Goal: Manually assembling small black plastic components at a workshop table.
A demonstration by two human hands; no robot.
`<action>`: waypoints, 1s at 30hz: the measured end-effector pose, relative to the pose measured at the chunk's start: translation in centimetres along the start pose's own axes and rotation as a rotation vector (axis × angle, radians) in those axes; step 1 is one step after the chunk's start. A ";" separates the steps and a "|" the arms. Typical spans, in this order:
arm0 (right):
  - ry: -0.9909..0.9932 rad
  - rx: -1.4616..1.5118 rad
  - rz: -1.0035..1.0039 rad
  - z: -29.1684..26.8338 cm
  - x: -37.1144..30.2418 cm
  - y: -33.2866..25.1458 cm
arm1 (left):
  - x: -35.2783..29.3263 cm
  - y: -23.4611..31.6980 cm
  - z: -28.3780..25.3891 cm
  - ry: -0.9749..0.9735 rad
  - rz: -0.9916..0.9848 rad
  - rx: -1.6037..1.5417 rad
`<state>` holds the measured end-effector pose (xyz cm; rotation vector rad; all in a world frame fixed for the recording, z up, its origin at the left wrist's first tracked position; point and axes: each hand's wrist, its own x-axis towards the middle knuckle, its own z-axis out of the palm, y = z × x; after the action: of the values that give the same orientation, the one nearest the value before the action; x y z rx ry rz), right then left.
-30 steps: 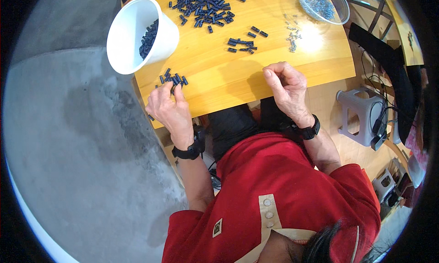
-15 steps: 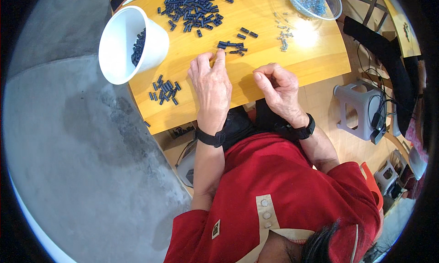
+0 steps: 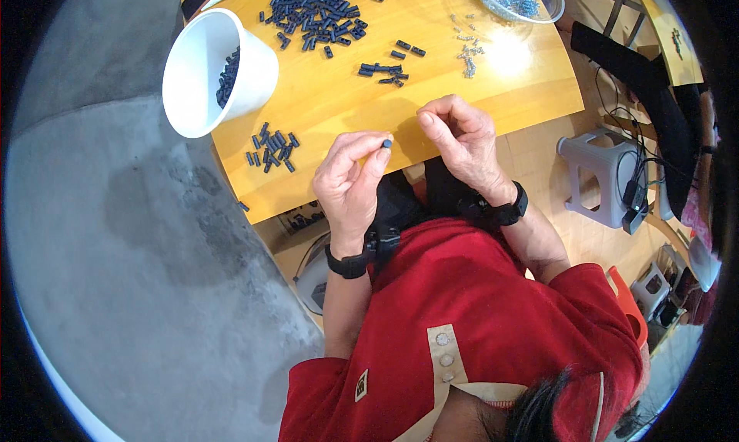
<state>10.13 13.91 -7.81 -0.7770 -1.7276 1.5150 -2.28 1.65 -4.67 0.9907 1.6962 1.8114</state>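
Black is the colour of the small piece (image 3: 386, 143) that the left hand (image 3: 346, 180) holds. The left thumb and first finger pinch it at their tips, and one end of it sticks out. It is up over the near edge of the table (image 3: 308, 111), between the two hands but closer to the left.

The right hand (image 3: 466, 138) is just beside it, not touching. Its fingers curl in, and the thumb and first finger come close together at the tips. I cannot tell if the tips meet or if something tiny is between them.

More black pieces lie on the table. A big pile (image 3: 312, 15) is at the far side, a small bunch (image 3: 385, 71) is in front of the hands, and a loose heap (image 3: 271, 148) is on the left. A white tub (image 3: 258, 80) leans over by the left edge, with dark bits inside. On the right, shiny bits (image 3: 468, 61) lie near a clear bowl (image 3: 560, 11).

The step in hand looks to be holding one piece up, with both hands near each other. I think the next move calls for a firm but soft pinch, since the piece is so small, and for the hole or end to face the right way. Which way it faces is too small to see.
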 end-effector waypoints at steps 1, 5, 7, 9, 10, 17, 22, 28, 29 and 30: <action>-0.032 0.047 0.052 -0.1 0.0 -0.1 | -0.4 0.3 0.1 0.005 -0.013 -0.062; -0.057 0.217 0.027 0.0 -0.5 -1.7 | -0.8 1.6 0.3 0.012 0.012 -0.082; -0.216 0.372 0.236 -0.4 -1.0 -3.1 | -0.9 2.1 0.1 -0.015 0.074 0.133; -0.257 0.400 0.250 -0.3 -1.2 -3.9 | -0.9 2.5 0.1 -0.042 0.121 0.239; -0.300 0.432 0.265 -0.1 -1.2 -4.0 | -0.8 2.7 0.1 -0.066 0.169 0.350; -0.407 0.824 0.603 -0.2 -0.9 -3.5 | -1.4 3.3 0.9 0.016 0.087 0.306; -0.469 0.984 0.617 0.3 -1.5 -2.6 | -1.4 2.3 1.5 0.019 0.230 0.303; -0.334 0.648 0.542 0.6 -1.5 -4.0 | -1.5 2.3 1.2 0.055 0.194 0.470; -0.256 0.583 0.428 0.7 -1.5 -4.0 | -1.3 2.4 1.1 0.039 0.256 0.576; -0.278 0.485 0.420 0.5 -1.5 -3.9 | -1.3 2.5 1.1 0.033 0.259 0.563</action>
<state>10.66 11.89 -4.11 -0.7205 -1.3320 2.3078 -0.22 1.05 -2.45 1.4694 2.2485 1.5208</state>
